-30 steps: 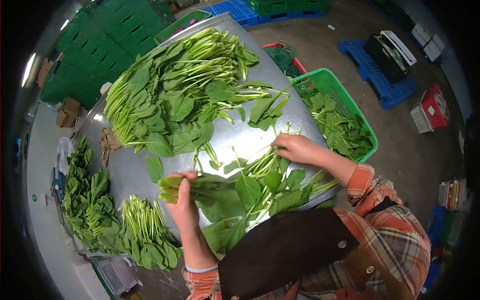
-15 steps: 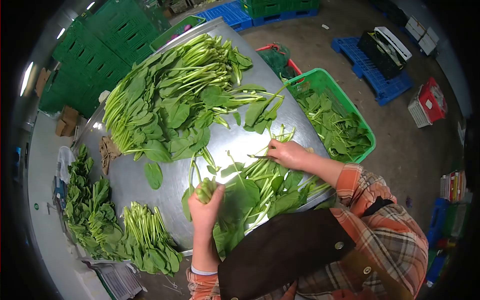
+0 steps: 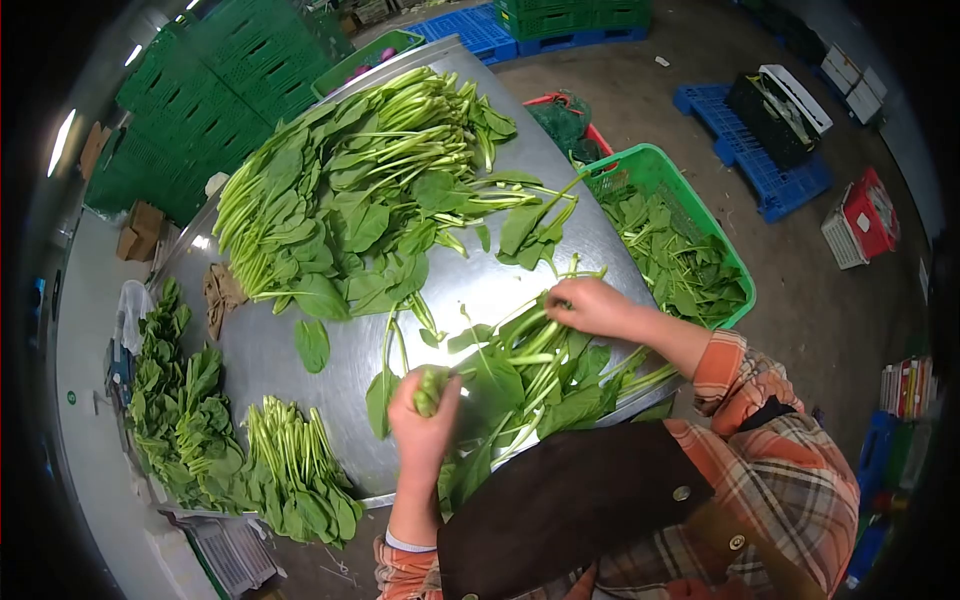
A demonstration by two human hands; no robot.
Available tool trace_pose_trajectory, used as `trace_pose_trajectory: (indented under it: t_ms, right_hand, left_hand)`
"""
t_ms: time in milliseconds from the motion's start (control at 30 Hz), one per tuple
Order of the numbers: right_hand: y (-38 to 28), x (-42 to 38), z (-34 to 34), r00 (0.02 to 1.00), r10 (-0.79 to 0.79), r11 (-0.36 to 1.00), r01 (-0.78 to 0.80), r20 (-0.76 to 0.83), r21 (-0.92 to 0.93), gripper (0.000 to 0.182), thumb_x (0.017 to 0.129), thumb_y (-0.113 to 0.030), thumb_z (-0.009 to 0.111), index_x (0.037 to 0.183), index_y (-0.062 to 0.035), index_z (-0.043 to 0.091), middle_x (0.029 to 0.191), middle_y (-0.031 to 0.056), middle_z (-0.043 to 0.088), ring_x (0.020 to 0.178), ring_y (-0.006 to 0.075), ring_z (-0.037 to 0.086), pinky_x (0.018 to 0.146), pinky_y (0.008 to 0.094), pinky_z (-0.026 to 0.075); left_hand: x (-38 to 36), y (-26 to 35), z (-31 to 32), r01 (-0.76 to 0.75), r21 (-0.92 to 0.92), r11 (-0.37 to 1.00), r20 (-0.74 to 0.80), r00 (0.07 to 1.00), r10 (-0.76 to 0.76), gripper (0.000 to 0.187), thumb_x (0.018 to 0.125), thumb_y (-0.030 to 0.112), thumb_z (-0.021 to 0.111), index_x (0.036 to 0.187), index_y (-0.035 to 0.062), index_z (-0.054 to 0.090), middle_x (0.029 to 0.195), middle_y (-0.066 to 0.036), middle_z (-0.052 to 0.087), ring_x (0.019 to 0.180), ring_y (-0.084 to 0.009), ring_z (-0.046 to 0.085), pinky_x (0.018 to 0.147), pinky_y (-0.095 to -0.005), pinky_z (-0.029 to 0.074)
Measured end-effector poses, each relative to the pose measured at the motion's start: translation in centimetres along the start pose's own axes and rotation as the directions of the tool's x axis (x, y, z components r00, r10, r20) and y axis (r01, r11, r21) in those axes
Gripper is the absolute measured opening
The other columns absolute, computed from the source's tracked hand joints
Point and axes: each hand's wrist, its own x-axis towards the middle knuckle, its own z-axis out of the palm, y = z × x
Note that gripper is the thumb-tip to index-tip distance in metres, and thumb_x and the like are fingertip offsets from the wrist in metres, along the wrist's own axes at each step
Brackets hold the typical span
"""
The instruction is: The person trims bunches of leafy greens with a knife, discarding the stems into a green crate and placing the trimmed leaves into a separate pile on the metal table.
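My left hand is closed around a bunch of leafy green stalks, cut ends up and leaves hanging towards my apron. To the right, my right hand is closed, its fingertips down at loose leafy greens spread on the metal table. The dark-bladed knife in that hand is now mostly hidden by fingers and stems. Beyond both hands lies a large heap of leafy greens, with stalks laid side by side. A few single leaves lie between the heap and my hands.
A green crate of loose greens stands beside the table's right edge. More bunches lie at the left edge, near a brown cloth. Stacked green crates rise behind. Blue pallets sit on the floor.
My right hand has shifted slightly right, and the knife blade that showed at its fingertips is no longer plainly visible. My left hand, still gripping the bunch, has moved slightly right. The view has shifted a little.
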Motion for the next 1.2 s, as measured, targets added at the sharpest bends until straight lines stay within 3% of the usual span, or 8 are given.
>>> trace_pose_trajectory:
  t_ms: [167, 300, 367, 433, 600, 767, 933, 1200]
  right_hand:
    - [-8.4, 1.3, -4.0, 0.992, 0.088, 0.974, -0.067, -0.086, 0.218, 0.024, 0.08, -0.015, 0.061, 0.1, -0.0033, 0.057, 0.06, 0.0105, 0.057, 0.056, 0.0255, 0.06, 0.056, 0.0354, 0.047]
    - [-10.3, 1.9, -3.6, 0.999, 0.043, 0.887, -0.026, -0.027, 0.46, 0.026, 0.083, -0.014, 0.06, 0.106, -0.0036, 0.054, 0.061, 0.0066, 0.056, 0.058, 0.0153, 0.058, 0.057, 0.0287, 0.045]
    - [-11.1, 1.9, -4.1, 0.987, 0.135, 0.703, -0.16, 0.09, 0.693, 0.026, 0.087, -0.017, 0.058, 0.11, -0.0038, 0.055, 0.066, 0.0057, 0.059, 0.064, 0.0112, 0.06, 0.06, 0.027, 0.046]
    - [-9.8, 1.8, -3.2, 0.998, 0.055, 0.844, -0.043, -0.007, 0.535, 0.028, 0.088, -0.015, 0.056, 0.114, -0.0046, 0.055, 0.068, 0.0069, 0.06, 0.065, 0.0147, 0.061, 0.061, 0.0286, 0.047]
    - [-7.1, 0.9, 0.6, 0.977, -0.212, 0.955, 0.21, -0.015, 0.21, 0.032, 0.091, -0.012, 0.051, 0.122, -0.0061, 0.054, 0.077, 0.0098, 0.066, 0.069, 0.0247, 0.065, 0.064, 0.0357, 0.051]
    - [-7.4, 0.5, 0.9, 0.988, -0.054, 0.957, 0.01, 0.142, 0.29, 0.026, 0.089, -0.012, 0.052, 0.112, -0.0034, 0.059, 0.08, 0.0169, 0.065, 0.072, 0.0284, 0.065, 0.067, 0.0373, 0.051]
    - [-1.2, 1.0, 0.3, 0.978, 0.159, 0.968, -0.127, -0.134, 0.218, 0.023, 0.084, -0.023, 0.06, 0.095, -0.0032, 0.066, 0.091, 0.0164, 0.064, 0.085, 0.0307, 0.063, 0.078, 0.0383, 0.049]
    - [3.9, -1.5, -3.0, 0.94, 0.319, 0.884, -0.34, -0.119, -0.319, 0.029, 0.075, -0.023, 0.064, 0.099, -0.0061, 0.063, 0.096, 0.0165, 0.058, 0.089, 0.0347, 0.059, 0.078, 0.0433, 0.047]
  left_hand:
    - [0.8, 2.6, 3.0, -0.608, 0.155, 0.779, 0.136, 0.794, 0.592, 0.023, 0.071, -0.001, 0.07, 0.093, 0.003, 0.064, 0.087, -0.011, 0.066, 0.078, -0.0264, 0.061, 0.072, -0.0336, 0.048]
    - [1.8, 2.5, 4.4, -0.577, 0.405, 0.709, 0.202, 0.813, 0.547, 0.021, 0.072, 0.003, 0.073, 0.091, 0.0013, 0.064, 0.083, -0.007, 0.066, 0.072, -0.0195, 0.06, 0.067, -0.0305, 0.047]
    - [2.0, 1.0, 4.3, -0.314, 0.192, 0.93, 0.145, 0.946, 0.289, 0.019, 0.075, 0.005, 0.073, 0.091, 0.0005, 0.064, 0.08, -0.003, 0.065, 0.069, -0.0128, 0.057, 0.065, -0.0265, 0.046]
    - [2.0, 1.5, 3.9, 0.067, -0.093, 0.993, 0.162, 0.985, -0.051, 0.017, 0.079, 0.007, 0.072, 0.092, -0.0008, 0.065, 0.077, 0.001, 0.063, 0.067, -0.004, 0.052, 0.062, -0.0205, 0.043]
    - [1.7, 0.7, 3.7, 0.068, -0.108, 0.992, 0.14, 0.989, -0.053, 0.021, 0.078, 0.01, 0.073, 0.094, -0.0005, 0.066, 0.072, -0.003, 0.063, 0.065, -0.0066, 0.053, 0.061, -0.0244, 0.046]
    - [1.5, -0.4, 3.3, -0.007, -0.133, 0.991, 0.111, 0.994, 0.022, 0.022, 0.076, 0.009, 0.074, 0.094, 0.0009, 0.065, 0.082, -0.005, 0.064, 0.071, -0.0099, 0.057, 0.066, -0.0239, 0.046]
    - [2.3, 1.2, -0.9, -0.286, -0.315, 0.905, 0.01, 0.952, 0.304, 0.016, 0.078, -0.001, 0.065, 0.091, 0.004, 0.057, 0.093, -0.01, 0.061, 0.103, -0.0216, 0.052, 0.086, -0.0343, 0.043]
    - [1.4, 0.6, -3.8, -0.064, -0.57, 0.819, -0.029, 0.998, 0.058, 0.028, 0.08, 0.005, 0.064, 0.102, 0.0014, 0.046, 0.081, -0.006, 0.049, 0.067, -0.0169, 0.05, 0.065, -0.0332, 0.047]
